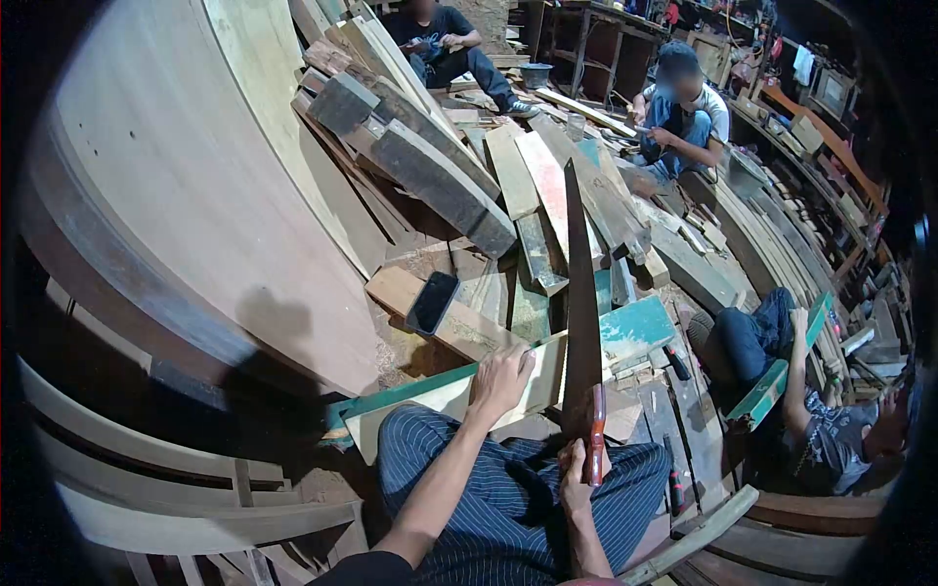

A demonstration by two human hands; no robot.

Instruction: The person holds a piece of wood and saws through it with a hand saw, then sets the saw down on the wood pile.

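Observation:
My right hand [576, 475] is wrapped round the reddish-brown handle of a long hand saw [584, 332]. The saw's blade points up and away, lying across a green-and-cream wooden board [410, 396]. My left hand [500, 379] grips the top edge of that board, left of the blade. The board rests in front of my striped trousers, over my lap. Whether the blade's teeth touch the wood cannot be made out.
A black phone [432, 303] lies on a wooden block beyond my left hand. Dark timbers [440, 186] are piled ahead. Screwdriver-like tools [676, 363] lie at right. Three other people sit nearby, one holding a green board [762, 393]. A large curved panel [186, 186] stands left.

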